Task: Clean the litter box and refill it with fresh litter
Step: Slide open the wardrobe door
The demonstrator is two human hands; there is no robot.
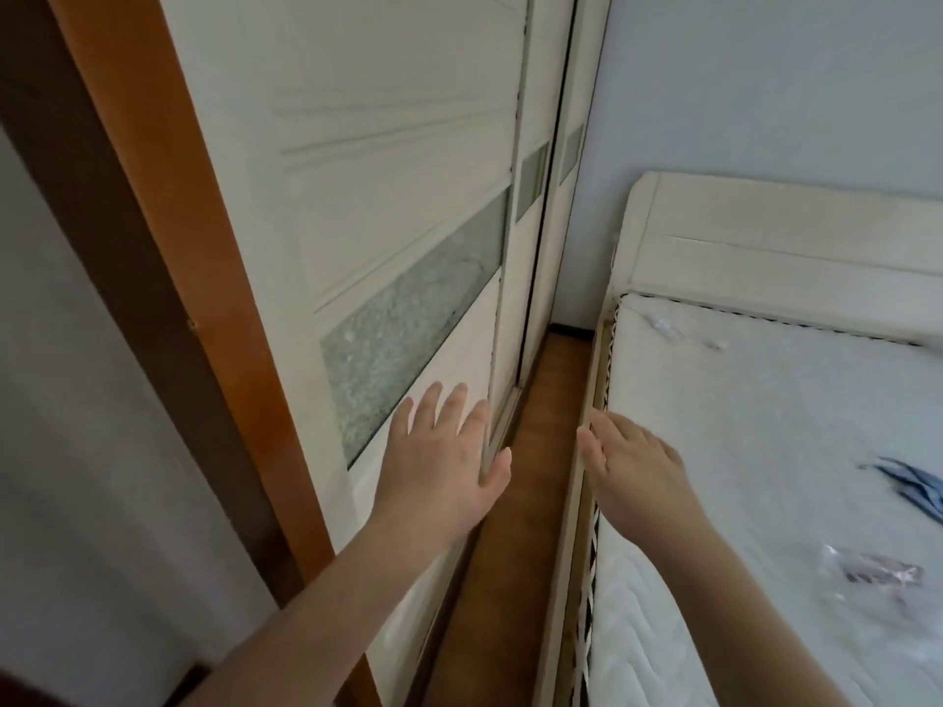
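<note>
Setting: Where a narrow strip of brown floor [515,502] runs between a white sliding wardrobe door [408,206] and a bed, a person reaches both bare arms forward.
Left hand: The left hand [449,451] is spread wide, fingers straight, lying flat against the lower door panel just beside the door's edge; it holds nothing.
Right hand: The right hand [633,466] is also wide and relaxed, fingers extended, hovering over the near edge of the bare mattress [765,451]; whether it touches the bed frame cannot be told. It holds nothing.
Wardrobe: The door has a frosted glass strip [408,339] across its middle and stands next to an orange-brown wooden door frame [168,247].
Bed: A pale headboard [765,232] stands at the far end; a blue cloth [913,482] and a crumpled clear wrapper [867,574] lie on the mattress.
Litter box: Not in view; no litter, scoop or bag is visible either, so its place cannot be told.
Handling judgement: A litter box is probably a stiff plastic tray, heavy when filled and prone to spilling loose grains, so it is best lifted level with both hands on opposite rims.
</note>
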